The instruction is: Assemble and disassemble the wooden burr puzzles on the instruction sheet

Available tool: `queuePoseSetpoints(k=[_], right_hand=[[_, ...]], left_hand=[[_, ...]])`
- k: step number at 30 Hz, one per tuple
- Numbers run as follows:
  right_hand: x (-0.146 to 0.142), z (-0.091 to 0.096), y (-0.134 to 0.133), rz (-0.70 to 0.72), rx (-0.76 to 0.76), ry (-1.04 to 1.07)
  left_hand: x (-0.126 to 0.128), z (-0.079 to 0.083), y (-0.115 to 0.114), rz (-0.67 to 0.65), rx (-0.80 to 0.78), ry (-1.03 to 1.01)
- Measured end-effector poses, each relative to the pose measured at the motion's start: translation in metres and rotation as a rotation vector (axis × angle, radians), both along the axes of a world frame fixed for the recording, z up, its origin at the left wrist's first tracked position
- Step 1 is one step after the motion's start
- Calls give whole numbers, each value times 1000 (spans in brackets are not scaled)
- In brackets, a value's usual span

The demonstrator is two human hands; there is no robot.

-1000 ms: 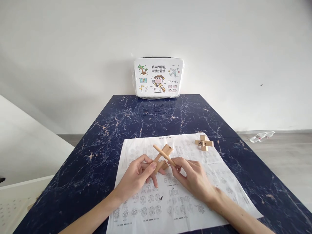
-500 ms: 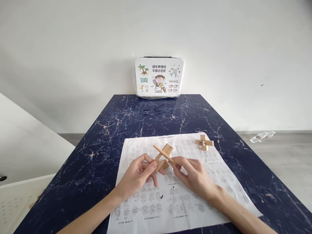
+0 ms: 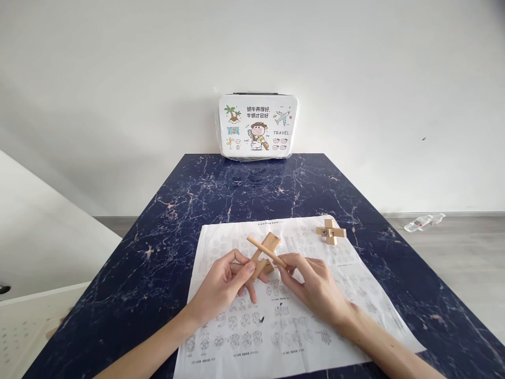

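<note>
Between thumb and fingers, my left hand [image 3: 231, 276] grips notched wooden puzzle pieces [image 3: 271, 241] marked with dark lines, above a printed sheet [image 3: 315, 347]. My right hand [image 3: 311, 279] pinches the near end of a thin wooden stick [image 3: 262, 248]. That stick slants up to the left across the notched pieces; whether it is seated in a notch I cannot tell. My fingers hide parts of the wood. On the sheet's far right corner rests a cross-shaped wooden puzzle [image 3: 330, 232] with dark marks on its faces.
At the back of the dark blue marbled table [image 3: 221, 195], a white cartoon case [image 3: 258, 126] in clear plastic stands before the wall. A clear bottle [image 3: 424, 222] lies on the floor at right. A pale perforated bin [image 3: 27, 321] is at lower left.
</note>
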State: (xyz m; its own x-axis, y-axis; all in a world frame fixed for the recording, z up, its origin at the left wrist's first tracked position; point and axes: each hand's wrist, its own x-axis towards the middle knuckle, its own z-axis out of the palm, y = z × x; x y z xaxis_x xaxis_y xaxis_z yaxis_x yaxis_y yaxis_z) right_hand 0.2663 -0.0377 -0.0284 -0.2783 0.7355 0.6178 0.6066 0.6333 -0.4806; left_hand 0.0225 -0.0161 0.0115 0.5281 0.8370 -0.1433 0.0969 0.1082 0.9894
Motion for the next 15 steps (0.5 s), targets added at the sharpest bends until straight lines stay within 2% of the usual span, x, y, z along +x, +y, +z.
queuePoseSetpoints(k=[6,15], right_hand=[[-3,1,-1,-49,25,7],[-6,2,-2,-89,-66,44]], left_hand=[[0,1,0,-4,8,4],[3,1,-1,27,-8,-21]])
